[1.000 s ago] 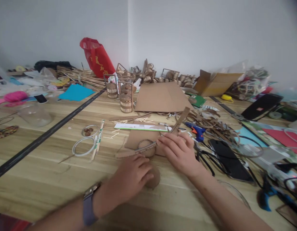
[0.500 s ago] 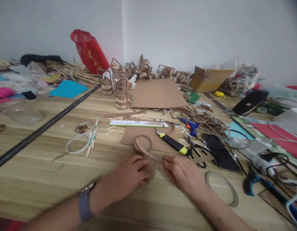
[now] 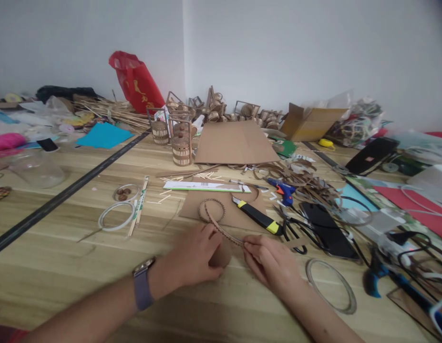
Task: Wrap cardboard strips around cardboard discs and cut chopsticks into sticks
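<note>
A narrow brown cardboard strip with a ridged edge (image 3: 226, 233) curls into a loop at its far end. My right hand (image 3: 272, 262) is closed, pinching the near end of this strip between thumb and fingertips. My left hand (image 3: 190, 257) hovers over a round brown cardboard piece (image 3: 222, 255) on the table, thumb and fingers apart on either side of it. The left fingertips reach the strip's side; whether they press on it I cannot tell. Beyond both hands lies a flat cardboard sheet (image 3: 192, 209), with a yellow-and-black utility knife (image 3: 258, 215) across its right part.
Right of the hands are a blue glue gun (image 3: 285, 190), scissors (image 3: 290, 228), a phone (image 3: 328, 233) and a tape ring (image 3: 331, 286). White rings (image 3: 117, 216) and chopsticks (image 3: 138, 207) lie left. Small slatted buckets (image 3: 181, 147) stand behind, beside a larger cardboard sheet (image 3: 237, 140).
My left hand has shifted slightly right, its thumb and fingers spreading wider apart. The strip's loop has turned a little, while my right hand keeps its pinch. The view has tilted slightly.
</note>
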Tool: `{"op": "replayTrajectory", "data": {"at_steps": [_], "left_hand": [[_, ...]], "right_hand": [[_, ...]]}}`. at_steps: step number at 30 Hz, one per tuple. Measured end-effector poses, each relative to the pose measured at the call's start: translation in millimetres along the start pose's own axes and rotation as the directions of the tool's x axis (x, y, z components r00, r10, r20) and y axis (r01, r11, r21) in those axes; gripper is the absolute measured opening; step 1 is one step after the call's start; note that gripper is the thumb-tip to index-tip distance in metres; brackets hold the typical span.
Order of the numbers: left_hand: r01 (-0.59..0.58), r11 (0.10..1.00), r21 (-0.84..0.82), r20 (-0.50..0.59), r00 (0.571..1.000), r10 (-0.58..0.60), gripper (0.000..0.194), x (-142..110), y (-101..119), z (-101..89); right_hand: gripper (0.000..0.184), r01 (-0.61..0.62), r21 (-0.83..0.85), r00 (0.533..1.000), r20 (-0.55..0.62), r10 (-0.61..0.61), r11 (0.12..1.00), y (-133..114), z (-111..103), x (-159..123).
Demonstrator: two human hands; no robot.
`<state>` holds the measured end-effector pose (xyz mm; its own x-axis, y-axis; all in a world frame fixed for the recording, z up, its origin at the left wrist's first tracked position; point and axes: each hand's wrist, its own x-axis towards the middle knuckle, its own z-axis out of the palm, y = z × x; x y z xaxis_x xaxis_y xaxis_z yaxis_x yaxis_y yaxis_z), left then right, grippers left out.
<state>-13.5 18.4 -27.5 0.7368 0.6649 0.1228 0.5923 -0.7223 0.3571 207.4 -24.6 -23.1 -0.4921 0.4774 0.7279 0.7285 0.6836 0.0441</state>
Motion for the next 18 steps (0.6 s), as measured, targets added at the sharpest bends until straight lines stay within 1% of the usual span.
{"op": "replayTrajectory", "data": {"at_steps": [2,5,7,10,12,14,16,18], "left_hand": [[-0.034,0.999,0.033,-0.02,0.999,0.034,0.04,4,-1,-2.5],[-0.055,0.997,0.06,-0.114,0.992,0.061,0.037,12,-10,-5.2],[-0.044,0.997,0.061,-0.185,0.981,0.054,0.033,19,-20,-4.7],[-0.017,0.998,0.059,-0.247,0.968,0.031,0.023,26,-39,-4.4],[0.022,0.999,0.05,-0.309,0.951,-0.005,0.017,26,-51,-9.6],[0.072,0.997,0.029,-0.379,0.924,-0.056,0.025,23,-56,-21.1],[0.129,0.992,0.001,-0.456,0.883,-0.115,0.032,16,-52,-35.8],[0.141,0.99,-0.002,-0.53,0.839,-0.121,0.03,9,-38,-46.4]], "right_hand": [[0.009,-0.022,0.014,1.0,-0.015,0.023,1.0,1,-1,-1],[0.009,-0.046,0.03,0.999,-0.015,0.047,0.998,3,-2,-1],[0.01,-0.053,0.034,0.999,-0.002,0.053,0.998,4,-4,-2],[0.01,-0.043,0.03,0.998,0.038,0.042,0.999,6,-5,-2],[0.012,-0.028,0.019,0.995,0.101,0.026,0.999,6,-5,-3],[0.016,-0.009,0.008,0.981,0.195,0.007,1.0,4,-2,-4],[0.02,0.013,0.002,0.954,0.301,-0.013,1.0,1,1,-5],[0.021,0.035,-0.004,0.918,0.397,-0.03,0.999,-3,5,-5]]}}
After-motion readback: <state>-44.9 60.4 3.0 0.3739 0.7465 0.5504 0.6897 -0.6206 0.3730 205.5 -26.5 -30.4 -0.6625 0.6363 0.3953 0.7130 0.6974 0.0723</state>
